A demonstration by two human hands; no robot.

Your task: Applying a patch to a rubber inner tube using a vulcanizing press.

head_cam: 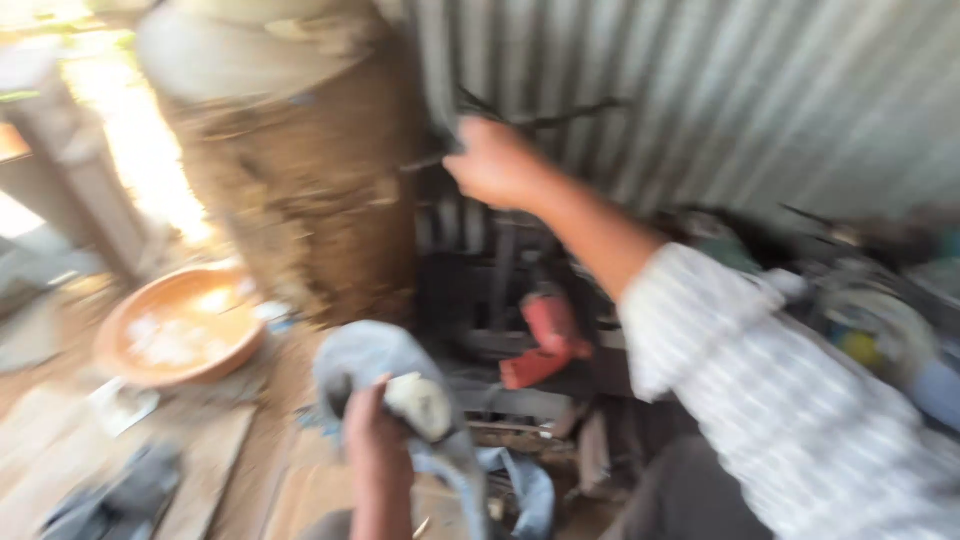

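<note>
My left hand [375,430] grips a grey cloth [375,360] and pale lump [420,402] at lower centre; my right hand [495,162], upper centre, seems closed on a dark tool [540,120], too blurred to identify.

Workshop shed: corrugated metal wall [760,90], red power tool [545,335]

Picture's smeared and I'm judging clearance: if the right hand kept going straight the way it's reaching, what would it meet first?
Probably the corrugated metal wall. The right hand reaches up and away, already at some thin dark rods lying against that wall. Blur hides whether it grips them, and depth is uncertain.
</note>
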